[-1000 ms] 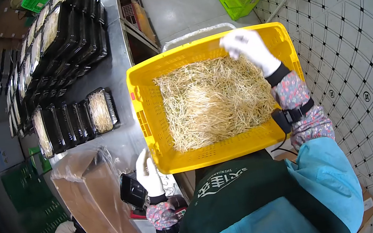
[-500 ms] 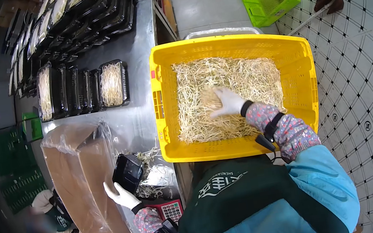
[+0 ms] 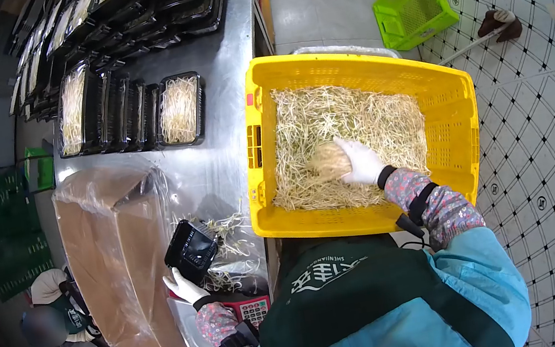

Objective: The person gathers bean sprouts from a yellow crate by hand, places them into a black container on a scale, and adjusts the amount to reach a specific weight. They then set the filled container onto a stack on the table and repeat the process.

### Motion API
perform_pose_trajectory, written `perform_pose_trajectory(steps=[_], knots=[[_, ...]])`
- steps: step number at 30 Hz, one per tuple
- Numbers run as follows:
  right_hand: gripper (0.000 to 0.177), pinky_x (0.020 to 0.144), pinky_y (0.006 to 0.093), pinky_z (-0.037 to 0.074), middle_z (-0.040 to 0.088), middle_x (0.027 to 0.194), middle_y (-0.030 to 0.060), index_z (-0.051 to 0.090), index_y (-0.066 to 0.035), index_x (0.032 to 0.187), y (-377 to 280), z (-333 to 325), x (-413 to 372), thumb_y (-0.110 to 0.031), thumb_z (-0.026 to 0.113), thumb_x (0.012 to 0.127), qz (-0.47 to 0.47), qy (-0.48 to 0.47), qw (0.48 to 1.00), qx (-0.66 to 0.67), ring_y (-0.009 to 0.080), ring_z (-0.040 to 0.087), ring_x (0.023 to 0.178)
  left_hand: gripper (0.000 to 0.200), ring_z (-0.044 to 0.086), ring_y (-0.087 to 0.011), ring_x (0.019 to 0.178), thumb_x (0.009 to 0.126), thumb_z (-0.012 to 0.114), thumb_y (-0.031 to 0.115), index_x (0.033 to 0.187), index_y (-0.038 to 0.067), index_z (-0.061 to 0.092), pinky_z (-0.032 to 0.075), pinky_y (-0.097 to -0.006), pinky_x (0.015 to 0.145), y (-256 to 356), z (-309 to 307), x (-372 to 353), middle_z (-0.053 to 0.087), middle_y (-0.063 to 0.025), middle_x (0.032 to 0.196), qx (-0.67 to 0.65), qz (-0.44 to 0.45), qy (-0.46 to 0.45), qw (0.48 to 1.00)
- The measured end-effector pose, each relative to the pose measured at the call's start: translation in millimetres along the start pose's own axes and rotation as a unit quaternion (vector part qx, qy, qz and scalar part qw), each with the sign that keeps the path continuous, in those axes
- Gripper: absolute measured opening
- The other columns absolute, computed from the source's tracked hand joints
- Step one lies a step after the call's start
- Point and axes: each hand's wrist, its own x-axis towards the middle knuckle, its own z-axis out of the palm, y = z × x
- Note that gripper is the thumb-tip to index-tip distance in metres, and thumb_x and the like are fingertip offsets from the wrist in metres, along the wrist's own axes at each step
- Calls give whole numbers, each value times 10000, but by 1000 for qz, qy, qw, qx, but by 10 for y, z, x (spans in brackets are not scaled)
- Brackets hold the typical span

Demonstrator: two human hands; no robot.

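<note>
A yellow crate (image 3: pixel 462 110) full of pale bean sprouts (image 3: pixel 355 119) rests in front of me. My right hand (image 3: pixel 360 162), in a white glove, is down in the crate and closed around a bunch of sprouts (image 3: pixel 328 160). My left hand (image 3: pixel 183 286), also gloved, holds an empty black plastic tray (image 3: pixel 190 250) low over the steel table (image 3: pixel 223 52), above a few spilled sprouts (image 3: pixel 229 231).
Rows of black trays, some filled with sprouts (image 3: pixel 179 109), cover the far table. A cardboard box lined with clear plastic (image 3: pixel 117 255) stands left. A calculator (image 3: pixel 254 311) lies by my left arm. A green crate (image 3: pixel 416 6) sits on the floor. Another person (image 3: pixel 48 319) crouches lower left.
My right hand came down from the crate's far rim into the sprouts and closed on a bunch. My left hand kept the black tray, shifting slightly.
</note>
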Motion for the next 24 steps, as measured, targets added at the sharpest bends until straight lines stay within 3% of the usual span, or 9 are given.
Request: perform_pose_trajectory(steps=[2, 5, 7, 8, 12, 15, 19, 20, 24], knots=[[1161, 1070, 452, 388, 458, 1382, 263, 204, -48, 1521, 166, 1, 76, -355, 852, 607, 5, 57, 998, 20, 425, 450, 1257, 727, 470, -302, 1307, 942, 622, 231, 1523, 22, 239, 389, -407, 1093, -37, -27, 52, 372, -183, 1509, -16, -13, 0, 1000], [1196, 1075, 447, 385, 461, 1374, 271, 189, -27, 1520, 219, 101, 28, -369, 860, 591, -51, 137, 985, -93, 425, 466, 1243, 716, 492, -298, 1281, 933, 632, 288, 1502, 15, 293, 417, -415, 1062, 3, 6, -40, 436, -182, 1465, -37, -48, -9, 998], [1228, 1087, 436, 377, 439, 1401, 269, 171, -30, 1525, 92, 94, -54, -415, 862, 586, -28, 117, 983, -137, 408, 456, 1267, 714, 513, -298, 1257, 923, 640, 330, 1482, 6, 335, 437, -423, 1037, 94, -9, -164, 477, -184, 1430, -48, -74, -42, 995], [1244, 1092, 430, 373, 428, 1414, 268, 162, -32, 1528, 33, 86, -64, -438, 863, 584, -17, 109, 981, -158, 400, 451, 1279, 600, 569, -288, 1164, 913, 643, 353, 1387, 24, 478, 476, -443, 964, -106, -60, -50, 556, -155, 1336, -66, -63, -36, 995], [1124, 1028, 413, 436, 513, 1326, 227, 254, -32, 1500, 67, 74, 20, -383, 847, 611, 31, 31, 995, -89, 364, 510, 1230, 353, 597, -246, 1050, 911, 641, 298, 1193, 86, 623, 502, -434, 837, -387, -64, 2, 616, -71, 1200, -96, -128, -18, 987], [969, 1005, 427, 455, 579, 1252, 241, 392, -37, 1426, 246, 102, 14, -335, 835, 618, 27, 60, 998, 23, 382, 566, 1152, 306, 587, -239, 1020, 901, 646, 232, 1161, 72, 630, 524, -427, 780, -555, -67, -9, 618, -76, 1140, -116, -90, -4, 989], [750, 944, 329, 487, 657, 1143, 151, 503, -1, 1323, 413, -73, -35, -177, 823, 669, 27, 92, 970, 222, 212, 626, 1046, 290, 602, -208, 976, 907, 646, 259, 1127, 71, 662, 498, -393, 821, -391, 21, -212, 653, -58, 1090, -161, -78, 34, 983], [646, 910, 299, 492, 666, 1121, 93, 540, 10, 1273, 333, -244, -148, -93, 807, 694, 8, 76, 919, 386, 150, 613, 1002, 306, 614, -202, 984, 914, 640, 273, 1133, 59, 667, 487, -373, 840, -268, 39, -317, 670, -56, 1095, -190, -60, 46, 979], [616, 892, 301, 505, 693, 1086, 85, 540, -2, 1306, 433, -606, -294, -40, 765, 734, 23, -4, 830, 558, 149, 658, 952, 364, 616, -230, 1038, 926, 609, 226, 1186, -29, 621, 492, -366, 930, -74, 20, -459, 639, -121, 1169, -295, 56, 41, 953]])
